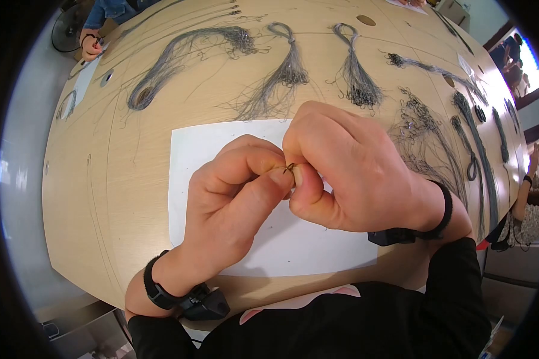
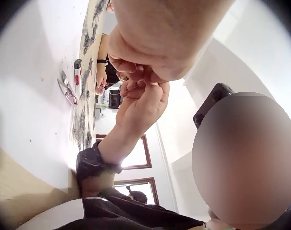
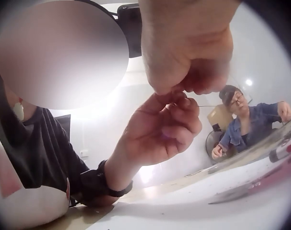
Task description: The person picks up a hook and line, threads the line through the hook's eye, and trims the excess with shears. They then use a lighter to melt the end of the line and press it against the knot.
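Above a white paper sheet, both hands meet at the fingertips. The left hand pinches a tiny dark hook-like piece between thumb and index finger. The right hand holds the same spot from the other side, its thumb against the piece and its other fingers curled in. In the right wrist view a thin line runs out to the right from the left hand. The right hand meets the left one in the left wrist view, where the fingers hide the piece.
Looped bundles of grey line with hooks lie across the table beyond the paper, with more at the right. In the left wrist view, scissors and a red-and-white tool lie on the paper. Another person sits at the far left.
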Available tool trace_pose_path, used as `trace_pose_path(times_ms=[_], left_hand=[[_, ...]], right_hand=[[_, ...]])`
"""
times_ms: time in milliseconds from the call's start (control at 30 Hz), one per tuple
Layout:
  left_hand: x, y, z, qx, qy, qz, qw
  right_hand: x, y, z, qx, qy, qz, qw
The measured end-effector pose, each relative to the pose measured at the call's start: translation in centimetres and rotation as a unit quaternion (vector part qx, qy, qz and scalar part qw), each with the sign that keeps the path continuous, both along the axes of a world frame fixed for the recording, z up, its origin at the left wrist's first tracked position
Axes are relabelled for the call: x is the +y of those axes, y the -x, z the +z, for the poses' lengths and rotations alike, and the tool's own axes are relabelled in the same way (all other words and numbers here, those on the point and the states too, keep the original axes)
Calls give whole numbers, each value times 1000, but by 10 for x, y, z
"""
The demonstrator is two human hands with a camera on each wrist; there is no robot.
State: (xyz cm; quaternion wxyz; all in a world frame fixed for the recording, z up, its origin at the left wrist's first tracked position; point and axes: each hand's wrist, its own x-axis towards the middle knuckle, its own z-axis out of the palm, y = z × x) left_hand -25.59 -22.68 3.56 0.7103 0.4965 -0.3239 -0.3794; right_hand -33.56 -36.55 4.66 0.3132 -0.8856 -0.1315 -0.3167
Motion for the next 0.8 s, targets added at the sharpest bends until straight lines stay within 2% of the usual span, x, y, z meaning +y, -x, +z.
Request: trace_pose_path(times_ms=[100, 233, 367, 500, 567, 800], left_hand=[[-1, 0, 0, 12, 8, -3, 1000], [0, 0, 0, 38, 16, -9, 999], [2, 0, 0, 102, -3, -29, 994], [1, 2, 5, 164, -17, -26, 986], [1, 2, 5, 149, -17, -25, 988], [1, 1, 0, 88, -28, -22, 995]], right_hand=[[0, 1, 1, 6, -8, 9, 1000], [0, 4, 3, 94, -84, 27, 992], [-5, 5, 7, 164, -149, 56, 974], [-7, 7, 10, 176, -190, 66, 964], [-6, 8, 9, 208, -318, 92, 921], [-7, 7, 9, 196, -249, 61, 947]])
